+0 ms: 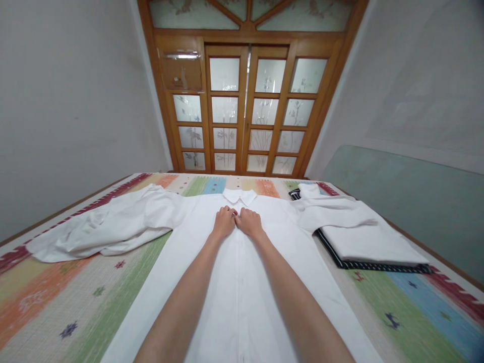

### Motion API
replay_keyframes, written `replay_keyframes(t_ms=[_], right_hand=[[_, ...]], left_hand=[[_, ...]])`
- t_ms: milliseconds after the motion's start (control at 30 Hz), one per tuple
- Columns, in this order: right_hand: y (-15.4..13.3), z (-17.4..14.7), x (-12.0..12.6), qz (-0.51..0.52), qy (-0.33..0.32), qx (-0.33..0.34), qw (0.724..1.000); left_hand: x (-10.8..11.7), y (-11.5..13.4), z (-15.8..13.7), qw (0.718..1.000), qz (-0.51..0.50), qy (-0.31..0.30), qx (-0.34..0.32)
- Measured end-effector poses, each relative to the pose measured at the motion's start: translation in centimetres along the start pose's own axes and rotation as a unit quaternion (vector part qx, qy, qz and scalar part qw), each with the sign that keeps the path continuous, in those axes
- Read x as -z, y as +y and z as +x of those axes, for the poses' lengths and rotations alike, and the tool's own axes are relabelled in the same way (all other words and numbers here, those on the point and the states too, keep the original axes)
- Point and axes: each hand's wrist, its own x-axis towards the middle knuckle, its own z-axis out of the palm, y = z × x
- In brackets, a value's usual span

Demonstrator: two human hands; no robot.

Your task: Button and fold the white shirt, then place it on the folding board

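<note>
A white collared shirt [204, 282] lies face up with its sleeves spread to both sides and its collar [239, 196] at the far end. Just below that collar, my left hand [226, 220] and my right hand [248, 222] meet at the front placket. Both have their fingers curled and pinched on the shirt's front edge. Whether a button sits between the fingertips is too small to tell. Below my hands the placket runs straight down between my forearms.
Folded white and black cloths [372, 242] are stacked at the right, partly under the right sleeve. Beneath everything is a striped, patterned cover [124, 282]. A pale green glass panel [401, 186] stands along the right side. Wooden glazed doors [245, 111] close off the far end.
</note>
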Motion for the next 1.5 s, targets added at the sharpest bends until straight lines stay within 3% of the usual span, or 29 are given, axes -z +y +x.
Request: replay_keyframes(t_ms=[200,667,1033,1267,1500], right_hand=[[-0.4,-0.4,0.2,-0.004,-0.003,-0.026,1.0],[0.4,1.8,1.3,-0.022,-0.111,0.018,0.993],[1.7,1.6,0.1,0.061,-0.028,0.03,0.997],[1.4,1.0,-0.6,0.056,0.032,0.026,0.998],[0.9,0.4,-0.4,0.038,0.049,0.001,0.998]], left_hand=[[0.0,-0.1,0.0,1.0,-0.016,-0.001,-0.01],[-0.4,-0.5,0.3,0.999,-0.044,0.003,-0.007],[-0.5,-0.2,0.3,0.998,-0.055,0.006,-0.006],[-0.7,-0.4,0.6,0.998,-0.065,0.008,-0.002],[-0.7,-0.6,0.8,0.998,-0.06,0.004,-0.001]])
